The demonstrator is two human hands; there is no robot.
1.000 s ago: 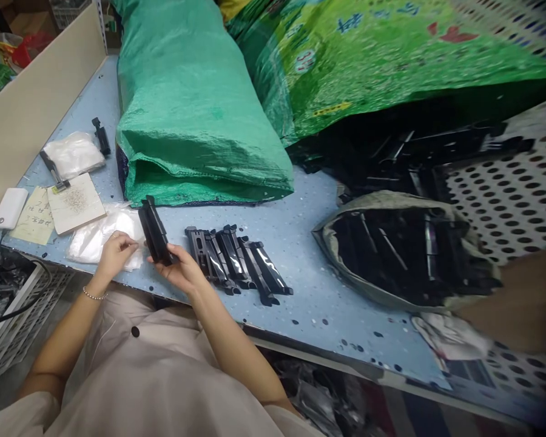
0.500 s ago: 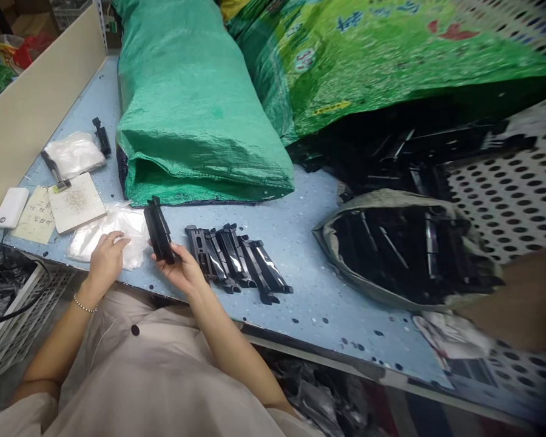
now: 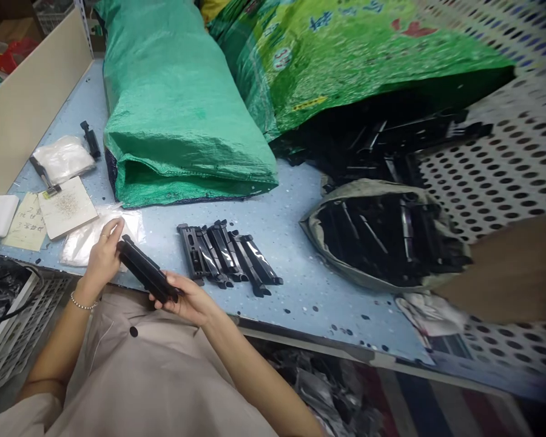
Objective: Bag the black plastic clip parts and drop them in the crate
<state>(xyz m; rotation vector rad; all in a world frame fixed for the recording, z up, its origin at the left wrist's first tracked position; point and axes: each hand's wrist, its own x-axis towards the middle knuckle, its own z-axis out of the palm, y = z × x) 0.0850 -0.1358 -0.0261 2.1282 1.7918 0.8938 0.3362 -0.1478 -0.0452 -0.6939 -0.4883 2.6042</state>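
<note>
My right hand [image 3: 186,297] grips one end of a long black plastic part [image 3: 145,270], held tilted over the table's front edge. Its far end reaches up to my left hand [image 3: 104,252], whose thumb and fingers are pinched together. What that pinch holds, if anything, cannot be made out. Behind my left hand lies a stack of clear plastic bags [image 3: 75,247], partly covered by the hand and a pale square board [image 3: 68,208]. Several similar black plastic parts [image 3: 225,252] lie side by side on the blue table, right of my hands.
A large green woven sack [image 3: 177,115] lies at the back, beside a printed green sack [image 3: 368,67] spilling black parts. An open grey-green bag [image 3: 346,261] of black parts stands right. At left are a white device [image 3: 0,216], a handwritten note [image 3: 25,227] and another bag bundle [image 3: 66,159].
The black part has swung from nearly upright to slanting, its far end now by my left fingers. My left hand has risen off the bag stack. The view has shifted slightly right.
</note>
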